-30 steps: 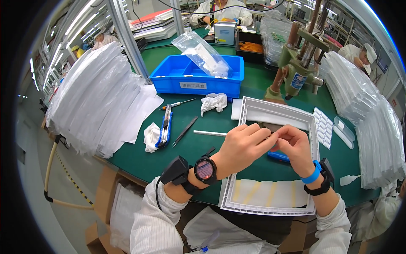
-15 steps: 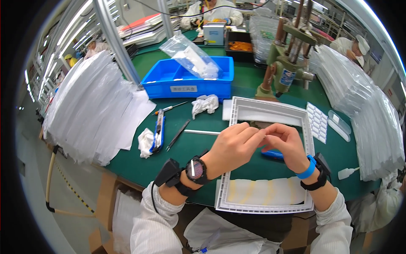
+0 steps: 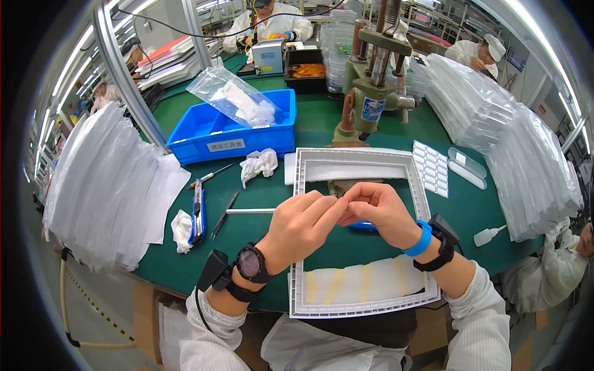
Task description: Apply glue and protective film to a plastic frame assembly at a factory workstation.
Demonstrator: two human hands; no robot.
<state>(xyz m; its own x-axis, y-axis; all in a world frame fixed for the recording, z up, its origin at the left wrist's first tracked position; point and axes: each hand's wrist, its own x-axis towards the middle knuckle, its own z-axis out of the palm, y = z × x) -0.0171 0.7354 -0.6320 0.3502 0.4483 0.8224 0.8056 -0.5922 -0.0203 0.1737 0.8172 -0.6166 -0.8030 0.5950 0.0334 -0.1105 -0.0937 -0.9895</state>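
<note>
My left hand (image 3: 301, 222) and my right hand (image 3: 380, 213) meet at their fingertips above a white rectangular plastic frame (image 3: 297, 263). Both are pinched closed; whatever lies between the fingertips is too small or hidden to make out. A thin white strip (image 3: 250, 211) runs leftward from behind my left hand, and I cannot tell whether that hand holds it. Inside the frame, a white padded sheet with yellow stripes (image 3: 352, 284) lies along the near side. A blue object (image 3: 363, 226) shows partly beneath my right hand.
Left of the frame lie black tweezers (image 3: 224, 215), a blue utility knife (image 3: 197, 213), a thin screwdriver (image 3: 210, 175) and crumpled white wipes (image 3: 258, 166). Behind stand a blue bin (image 3: 229, 145) and a green press (image 3: 371, 93). Right are a label sheet (image 3: 430, 168) and stacked wrapped sheets (image 3: 526, 167).
The view has shifted, so the table and its things sit further left in the picture. My hands stay pinched together above the frame, with only slight finger movement.
</note>
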